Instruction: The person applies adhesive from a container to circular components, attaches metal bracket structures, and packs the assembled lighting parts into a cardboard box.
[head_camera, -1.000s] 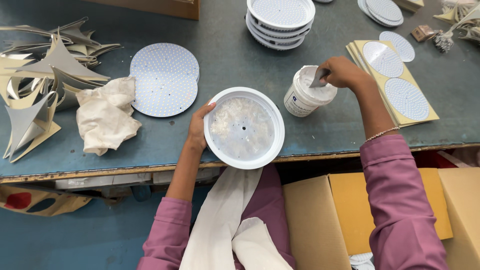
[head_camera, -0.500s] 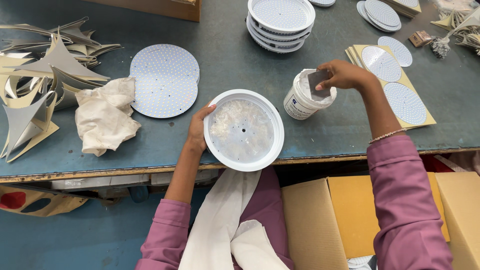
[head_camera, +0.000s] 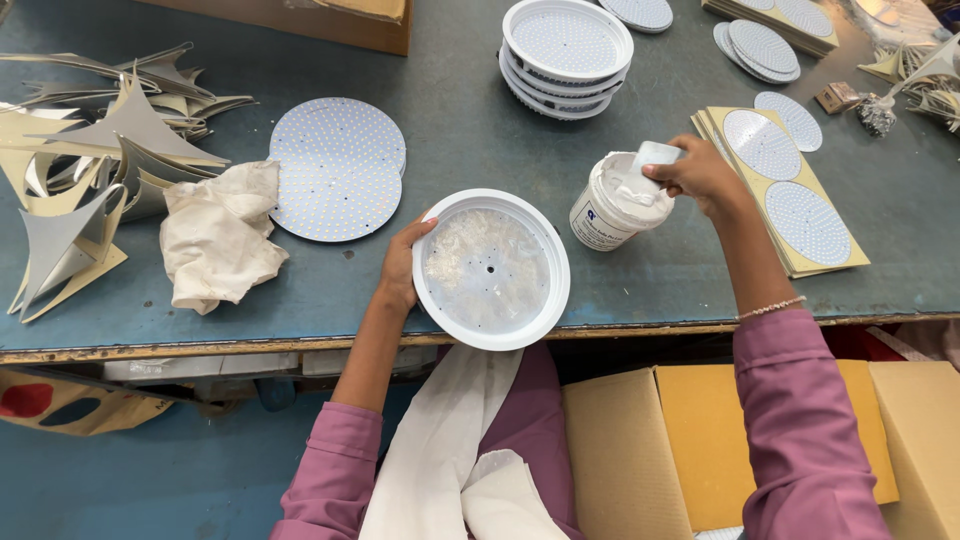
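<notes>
Two hands: we see both at work over the near edge of a table (head_camera: 480, 140).
Left hand: our left hand (head_camera: 402, 268) grips the left rim of a round white dish (head_camera: 490, 270), thumb on the rim and fingers under it.
Dish: it lies flat at the near edge of the table, partly over the edge, with a whitish smear inside and a small hole in the centre.
Right hand: our right hand (head_camera: 700, 175) is closed narrow on a small grey scraper (head_camera: 648, 160), which it holds at the mouth of a white tub (head_camera: 618, 203).
Tub: it stands upright just right of the dish, near it but apart, and is full of white paste.
Table: the top is dull blue-green, worn and scratched, with a chipped front edge.
Left part: a crumpled cloth (head_camera: 218, 240) lies beside round dotted boards (head_camera: 335, 168); behind it is a heap of cream card scraps (head_camera: 90, 150).
Far part: a stack of white dishes (head_camera: 565, 55) stands there.
Right part: yellow sheets (head_camera: 790, 190) carry more round boards.
Below the table: we see cardboard boxes (head_camera: 720, 440) at the right, and a blue floor (head_camera: 150, 480) at the left.
</notes>
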